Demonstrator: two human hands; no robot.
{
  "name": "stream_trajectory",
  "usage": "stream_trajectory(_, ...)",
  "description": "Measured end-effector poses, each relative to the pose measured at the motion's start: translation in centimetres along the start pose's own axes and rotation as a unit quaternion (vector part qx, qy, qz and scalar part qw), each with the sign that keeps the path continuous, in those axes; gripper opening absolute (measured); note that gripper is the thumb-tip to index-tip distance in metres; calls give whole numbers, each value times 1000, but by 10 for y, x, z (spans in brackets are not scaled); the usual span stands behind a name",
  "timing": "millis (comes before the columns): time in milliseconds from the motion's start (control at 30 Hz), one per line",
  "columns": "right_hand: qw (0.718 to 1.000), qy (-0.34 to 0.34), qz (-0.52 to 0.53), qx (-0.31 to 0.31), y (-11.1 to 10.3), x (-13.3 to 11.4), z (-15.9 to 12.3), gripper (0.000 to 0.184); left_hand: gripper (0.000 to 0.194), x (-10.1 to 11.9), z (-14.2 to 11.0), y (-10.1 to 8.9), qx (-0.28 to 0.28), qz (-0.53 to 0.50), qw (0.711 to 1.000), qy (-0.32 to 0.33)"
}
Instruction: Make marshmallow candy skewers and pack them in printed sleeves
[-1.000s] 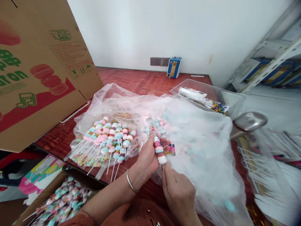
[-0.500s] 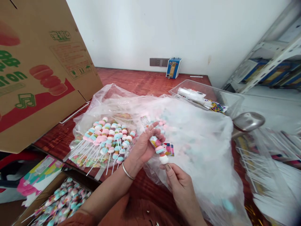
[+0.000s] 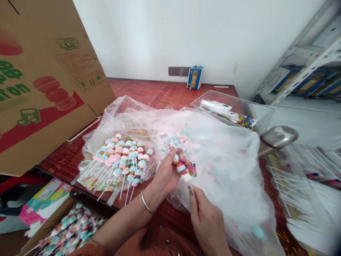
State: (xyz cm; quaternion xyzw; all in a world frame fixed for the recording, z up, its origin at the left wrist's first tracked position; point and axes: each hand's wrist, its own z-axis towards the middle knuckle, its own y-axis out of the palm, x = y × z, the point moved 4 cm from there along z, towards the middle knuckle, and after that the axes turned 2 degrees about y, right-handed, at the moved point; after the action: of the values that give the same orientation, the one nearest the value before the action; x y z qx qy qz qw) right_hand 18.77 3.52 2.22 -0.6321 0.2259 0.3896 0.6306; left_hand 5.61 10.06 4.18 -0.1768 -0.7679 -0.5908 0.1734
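Observation:
My left hand is closed around a marshmallow skewer in a printed clear wrapper. The wrapper's flat top end sticks out past my thumb, and the white bottom marshmallow pokes out below it. Just beneath, my right hand pinches the skewer's thin white stick between thumb and fingers. To the left, a pile of unwrapped marshmallow skewers lies on a clear plastic bag of colourful candies. Behind and right of my hands spreads a large cloudy plastic bag with loose pink and blue marshmallows inside.
A tall cardboard box stands at the left. Below it, an open carton holds many wrapped skewers. A clear tray, a metal scoop and white sticks lie right. A blue device sits by the wall.
My left fingers opened partly and then closed again around the wrapper, covering more of the skewer. My right hand shifted slightly right and down, still pinching the stick.

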Motion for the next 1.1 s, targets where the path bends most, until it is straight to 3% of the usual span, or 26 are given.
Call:
stream_trajectory(100, 982, 82, 161, -63, 4, 6, -2, 36, 33, 6, 1, 3, -20, 9, 1000, -2)
stream_trajectory(233, 852, 217, 445, -169, 17, 5, -6, 38, 44, 1, -3, 5, -14, -28, 998, -46)
stream_trajectory(300, 827, 227, 485, -174, 19, 2, -5, 37, 48, -5, -5, 6, -13, -34, 998, -51)
stream_trajectory(333, 839, 217, 470, -170, 18, 0, -4, 36, 48, -9, -7, 6, -12, -27, 998, -46)
stream_trajectory(467, 947, 113, 284, -97, 7, -9, 2, 34, 41, -18, -6, 3, -2, 35, 999, -34)
stream_trajectory(567, 979, 56, 181, -68, 1, -11, 3, 34, 35, -5, 2, 0, 18, 20, 1000, -2)
stream_trajectory(667, 995, 3, 88, -52, 1, -7, 2, 33, 29, 10, 11, 2, 6, 4, 1000, 21)
stream_trajectory(733, 997, -79, -13, 12, 0, -9, 2, 31, 27, 12, 14, 3, 0, 7, 1000, 15)
stream_trajectory(833, 947, -205, -202, 143, -1, -16, -1, 25, 24, 6, 15, 1, 46, -9, 999, 0)
stream_trajectory(900, 912, -227, -285, 188, 0, -18, -2, 24, 23, 3, 14, 0, 79, -25, 997, 1)
stream_trajectory(1000, 911, -213, -293, 197, -1, -15, -3, 21, 23, 4, 14, 1, 87, -33, 996, 9)
stream_trajectory(1100, 971, -152, -124, 134, -3, -8, -2, 23, 28, 7, 13, 4, 70, -21, 997, 6)
